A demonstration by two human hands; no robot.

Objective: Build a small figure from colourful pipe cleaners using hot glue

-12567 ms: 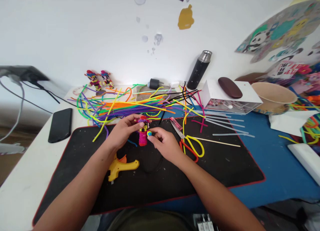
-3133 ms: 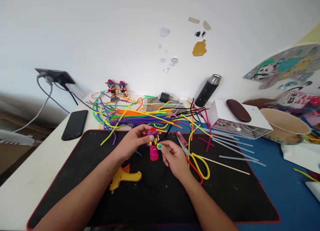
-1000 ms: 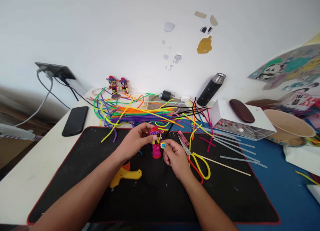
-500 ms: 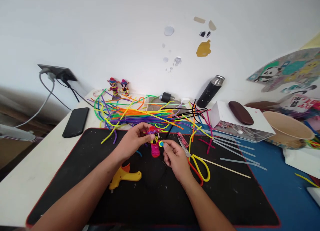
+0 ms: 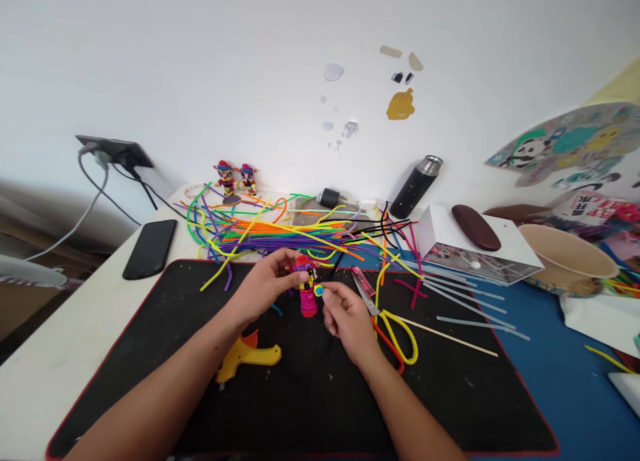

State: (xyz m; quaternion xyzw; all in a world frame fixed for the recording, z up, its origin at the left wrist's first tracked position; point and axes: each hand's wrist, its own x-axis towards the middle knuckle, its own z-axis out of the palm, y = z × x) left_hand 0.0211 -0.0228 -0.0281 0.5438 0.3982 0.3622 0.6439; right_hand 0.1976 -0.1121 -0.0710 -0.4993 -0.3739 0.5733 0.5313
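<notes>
My left hand (image 5: 273, 274) is closed round the head of a small pipe-cleaner doll (image 5: 309, 301) with a pink body, yellow middle and red and purple top. Between the thumb and forefinger of my right hand (image 5: 347, 314) is a small round disc (image 5: 319, 290), yellow-green at the rim with a blue centre. The disc is close to the doll's right side; whether they touch I cannot tell. Below my left wrist, a yellow glue gun (image 5: 253, 356) lies on the black mat (image 5: 300, 408). Scissors with yellow and orange handles (image 5: 400, 338) rest beside my right hand.
Behind my hands lies a heap of coloured pipe cleaners (image 5: 285, 234). Two finished dolls (image 5: 235, 178) stand by the wall. A phone (image 5: 150, 249) is at left; a black flask (image 5: 416, 186), a white box (image 5: 480, 244) and a thin wooden stick (image 5: 447, 336) are at right.
The camera view has shifted slightly. Both hands keep their holds, and the disc sits a little closer to the doll's side.
</notes>
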